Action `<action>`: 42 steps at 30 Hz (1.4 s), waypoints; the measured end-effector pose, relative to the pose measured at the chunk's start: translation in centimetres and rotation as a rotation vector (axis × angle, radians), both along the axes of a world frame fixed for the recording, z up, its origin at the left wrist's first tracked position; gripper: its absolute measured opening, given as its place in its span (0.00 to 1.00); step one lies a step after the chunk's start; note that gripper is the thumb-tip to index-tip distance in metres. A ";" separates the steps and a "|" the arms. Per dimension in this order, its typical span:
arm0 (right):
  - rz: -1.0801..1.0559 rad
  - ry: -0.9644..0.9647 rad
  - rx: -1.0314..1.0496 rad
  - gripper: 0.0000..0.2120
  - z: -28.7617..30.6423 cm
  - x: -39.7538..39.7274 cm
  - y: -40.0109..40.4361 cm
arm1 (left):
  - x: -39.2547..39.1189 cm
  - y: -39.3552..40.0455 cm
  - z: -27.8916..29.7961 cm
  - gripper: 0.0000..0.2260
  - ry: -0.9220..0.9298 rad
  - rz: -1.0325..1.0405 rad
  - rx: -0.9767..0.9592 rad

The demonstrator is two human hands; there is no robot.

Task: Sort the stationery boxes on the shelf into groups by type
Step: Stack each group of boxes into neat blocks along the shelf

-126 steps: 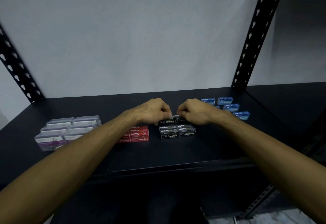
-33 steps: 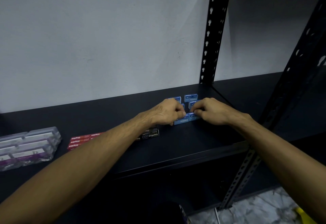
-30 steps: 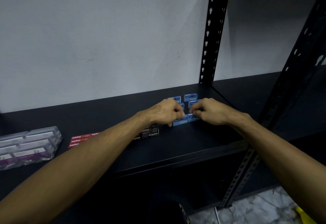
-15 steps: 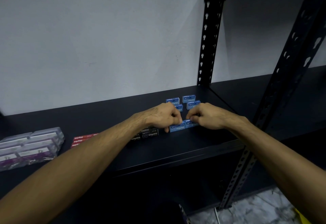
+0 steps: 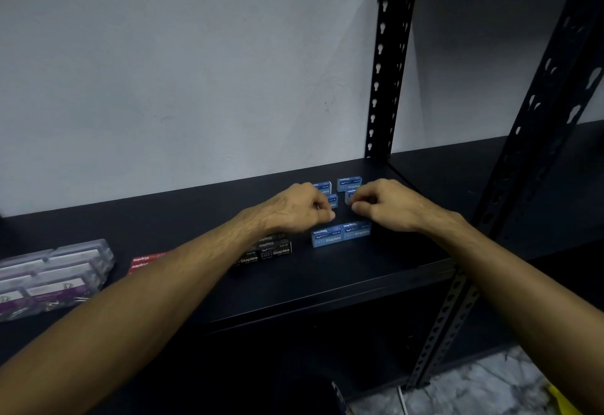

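Mostly sorted. Near, 9 o'clock: clear boxes (image 5: 52, 271), red boxes (image 5: 147, 259), black boxes (image 5: 273, 251) grouped on shelf (image 5: 327, 277). Centre: two blue boxes (image 5: 340, 235) paired. Far, 12 o'clock: loose blue boxes (image 5: 349, 182) left; left hand (image 5: 299, 208), right hand (image 5: 389, 205) curled there, grip contents unclear.

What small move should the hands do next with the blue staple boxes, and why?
Probably each hand should take one of the loose blue boxes at the back and draw it forward. The left hand and right hand hover with curled fingers right by those four scattered boxes, while two blue boxes already sit side by side in front, starting a row.
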State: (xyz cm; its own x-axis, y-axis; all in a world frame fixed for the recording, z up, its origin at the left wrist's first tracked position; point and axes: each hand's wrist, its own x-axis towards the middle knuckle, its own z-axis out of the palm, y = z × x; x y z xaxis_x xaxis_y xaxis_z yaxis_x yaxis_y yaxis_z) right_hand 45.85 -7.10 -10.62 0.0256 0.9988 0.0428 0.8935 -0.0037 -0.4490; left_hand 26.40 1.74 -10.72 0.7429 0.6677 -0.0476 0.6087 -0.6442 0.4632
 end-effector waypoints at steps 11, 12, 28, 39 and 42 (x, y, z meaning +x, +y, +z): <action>-0.061 -0.293 -0.036 0.17 -0.4 1.8 4.3 | 1.8 3.2 -1.0 0.13 -0.085 0.134 0.123; -0.058 -0.289 -0.043 0.17 -0.5 1.8 4.6 | 2.0 3.4 -1.2 0.13 -0.071 0.131 0.111; 0.015 -0.103 -0.049 0.14 -1.6 0.8 6.0 | 2.5 4.2 -2.6 0.07 -0.156 0.130 0.034; 0.033 -0.111 -0.044 0.14 -1.4 0.2 5.4 | 1.7 3.3 -2.3 0.08 -0.167 0.117 0.028; 0.036 -0.106 -0.064 0.14 -1.3 -0.1 5.1 | 1.5 3.0 -2.4 0.08 -0.150 0.114 0.022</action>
State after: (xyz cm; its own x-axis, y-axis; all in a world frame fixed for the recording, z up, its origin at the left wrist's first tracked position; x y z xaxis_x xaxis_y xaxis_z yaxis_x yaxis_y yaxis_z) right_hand 45.79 -2.05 -11.88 -0.0117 0.9997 -0.0208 0.9360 0.0036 -0.3520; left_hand 27.88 4.73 -13.07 0.6604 0.7473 0.0736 0.6034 -0.5864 0.5404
